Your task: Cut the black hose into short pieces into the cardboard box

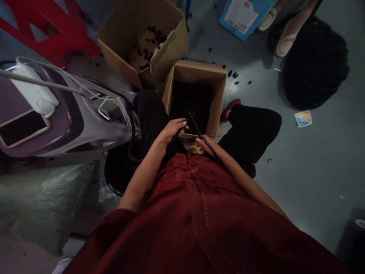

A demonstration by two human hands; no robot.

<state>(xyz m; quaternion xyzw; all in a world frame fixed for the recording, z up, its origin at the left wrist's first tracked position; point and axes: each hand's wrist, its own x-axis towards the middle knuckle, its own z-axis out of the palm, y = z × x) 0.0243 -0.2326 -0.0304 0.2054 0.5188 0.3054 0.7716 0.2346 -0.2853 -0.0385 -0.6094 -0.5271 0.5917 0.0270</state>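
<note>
My left hand (174, 128) is closed, pinching a thin black strip (177, 136) over the near edge of a cardboard box. My right hand (205, 145) is closed around a long, dark, scissors-like tool (196, 125). Its narrow tip points up and away, close to the left fingertips. Whether its blades are apart I cannot make out. Below both hands, the open cardboard box (221, 91) stands between my knees with a mass of small black pieces (191, 99) inside.
A larger carton (116, 51) with scattered black bits is beyond. At left are a purple-grey machine (68, 114) bearing a phone (24, 127), a red stool (57, 34) and a plastic sack (45, 201). A black bundle (316, 64) lies right, near another person's feet (285, 43).
</note>
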